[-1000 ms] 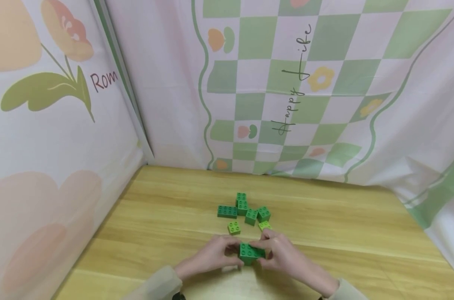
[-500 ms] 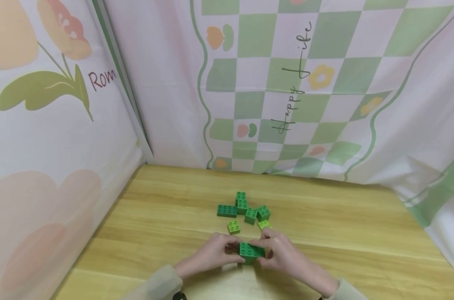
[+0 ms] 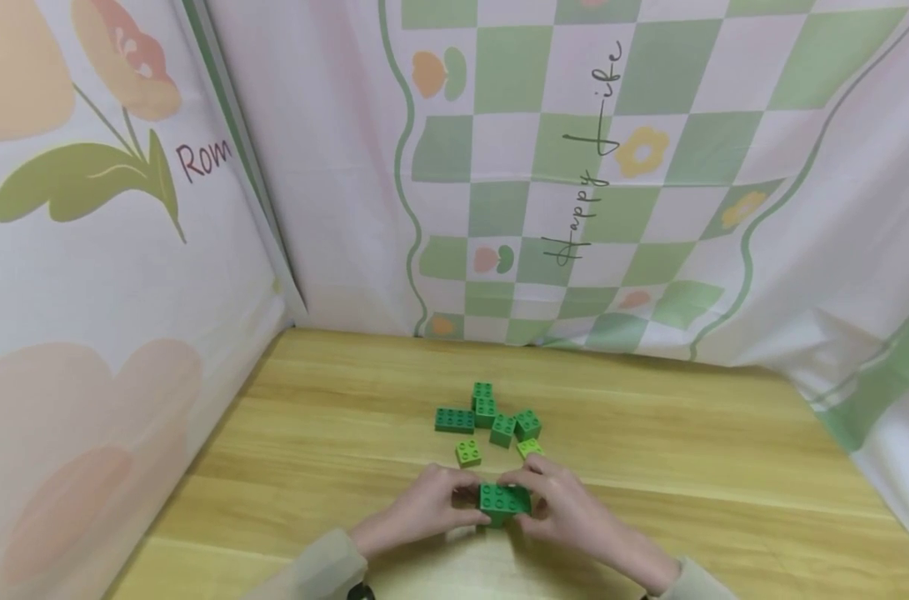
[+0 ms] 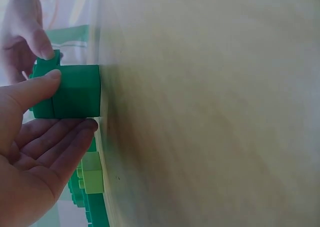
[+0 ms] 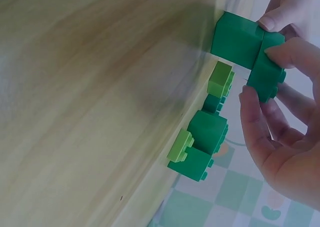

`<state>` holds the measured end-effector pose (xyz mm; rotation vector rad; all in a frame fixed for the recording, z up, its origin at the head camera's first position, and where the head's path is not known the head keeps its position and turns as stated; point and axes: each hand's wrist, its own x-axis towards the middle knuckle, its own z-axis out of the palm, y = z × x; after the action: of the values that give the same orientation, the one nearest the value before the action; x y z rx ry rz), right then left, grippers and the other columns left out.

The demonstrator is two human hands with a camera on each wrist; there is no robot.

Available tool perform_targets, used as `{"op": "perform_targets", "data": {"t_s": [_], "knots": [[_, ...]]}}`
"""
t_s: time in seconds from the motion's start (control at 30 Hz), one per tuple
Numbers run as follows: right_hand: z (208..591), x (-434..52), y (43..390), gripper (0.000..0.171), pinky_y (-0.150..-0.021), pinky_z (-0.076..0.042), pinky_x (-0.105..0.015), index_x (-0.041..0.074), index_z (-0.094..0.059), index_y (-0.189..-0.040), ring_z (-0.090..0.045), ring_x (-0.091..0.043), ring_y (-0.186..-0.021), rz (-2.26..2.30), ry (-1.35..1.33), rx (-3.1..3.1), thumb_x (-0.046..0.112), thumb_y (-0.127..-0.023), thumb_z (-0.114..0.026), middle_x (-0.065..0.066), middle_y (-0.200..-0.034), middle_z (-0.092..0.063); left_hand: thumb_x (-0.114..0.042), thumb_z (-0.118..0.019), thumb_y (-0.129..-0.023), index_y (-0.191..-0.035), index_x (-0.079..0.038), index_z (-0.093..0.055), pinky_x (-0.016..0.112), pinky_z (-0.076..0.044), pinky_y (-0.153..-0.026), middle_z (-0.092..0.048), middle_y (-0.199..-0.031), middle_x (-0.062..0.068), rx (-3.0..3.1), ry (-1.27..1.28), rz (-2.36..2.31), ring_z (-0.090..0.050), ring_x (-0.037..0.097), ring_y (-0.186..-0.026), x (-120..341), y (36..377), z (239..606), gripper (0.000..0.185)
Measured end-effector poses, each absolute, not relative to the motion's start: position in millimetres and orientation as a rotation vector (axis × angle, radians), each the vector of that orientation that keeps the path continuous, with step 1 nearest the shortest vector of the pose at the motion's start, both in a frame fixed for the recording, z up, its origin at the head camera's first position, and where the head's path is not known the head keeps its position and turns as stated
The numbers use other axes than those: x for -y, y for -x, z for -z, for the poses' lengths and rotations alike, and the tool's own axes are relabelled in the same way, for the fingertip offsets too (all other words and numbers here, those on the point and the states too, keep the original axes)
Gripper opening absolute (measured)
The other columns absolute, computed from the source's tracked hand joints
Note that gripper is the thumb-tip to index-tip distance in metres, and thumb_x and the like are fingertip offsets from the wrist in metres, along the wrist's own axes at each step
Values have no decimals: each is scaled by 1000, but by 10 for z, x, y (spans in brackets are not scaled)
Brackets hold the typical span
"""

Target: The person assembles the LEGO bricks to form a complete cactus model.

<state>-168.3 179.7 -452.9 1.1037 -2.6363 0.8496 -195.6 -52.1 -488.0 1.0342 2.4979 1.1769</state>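
In the head view, a two-layer stack of green building bricks is between my hands near the front of the table. Its thinner upper brick (image 3: 503, 498) has studs on top and sticks out to the right past the taller lower brick (image 4: 79, 92). My left hand (image 3: 430, 505) holds the stack's left end, thumb on the near side and fingers on the far side. With thumb and fingers my right hand (image 3: 570, 510) pinches the overhanging end of the upper brick. In the right wrist view, the lower brick stands right at the table surface.
Beyond the hands lie loose bricks: a lime one (image 3: 468, 453), another lime one (image 3: 529, 448) close to the right fingers, a flat dark green one (image 3: 454, 420) and several taller green ones (image 3: 502, 429). Printed curtains (image 3: 334, 208) hang behind the wooden table (image 3: 334, 400).
My right index finger has shifted slightly back, so more studs of the upper brick show. The stack and my left hand stay nearly in place.
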Motion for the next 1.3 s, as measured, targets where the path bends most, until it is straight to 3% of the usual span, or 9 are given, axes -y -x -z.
{"op": "perform_targets", "data": {"t_s": [0.37,0.6,0.8,1.0,1.3], "knots": [[4523,-1862,1686,41,-70,-59,-14,5,-67,-115,-66,-7,-81,-897,-1137,2677,5,-76,-79,-4,-104,-66,-20,-79,-83,-114,-12,-71,9,-54,-81,-77,-104,-2,-2493,-1029,-1186,-67,-5,-90,536,1965,4872,34],[4522,-1872,1675,39,-71,-60,-18,7,-67,-114,-65,-9,-86,-857,-1148,2653,13,-78,-80,-3,-105,-68,-21,-80,-82,-116,-13,-71,9,-54,-83,-76,-106,-3,-2483,-1026,-1180,-66,-7,-91,550,1964,4883,35],[4492,-1860,1682,27,-75,-61,-24,9,-69,-111,-67,-11,-88,-884,-1090,2640,21,-87,-74,0,-101,-70,-20,-80,-82,-115,-11,-71,9,-54,-82,-77,-105,-1,-2492,-1064,-1183,-67,-5,-91,563,1947,4884,36],[4485,-1857,1764,16,-71,-60,-20,6,-70,-106,-66,-4,-85,-1020,-1038,2622,12,-92,-68,-1,-96,-70,-18,-80,-81,-114,-10,-71,9,-55,-82,-76,-106,0,-2470,-1060,-1194,-67,-5,-91,570,1935,4875,36],[4553,-1854,1962,17,-69,-60,-19,0,-69,-107,-67,-9,-84,-1139,-954,2703,6,-91,-67,-7,-95,-71,-21,-81,-81,-111,-11,-72,8,-54,-82,-77,-104,-1,-2505,-1103,-1135,-67,-4,-91,578,1930,4874,33]]}}
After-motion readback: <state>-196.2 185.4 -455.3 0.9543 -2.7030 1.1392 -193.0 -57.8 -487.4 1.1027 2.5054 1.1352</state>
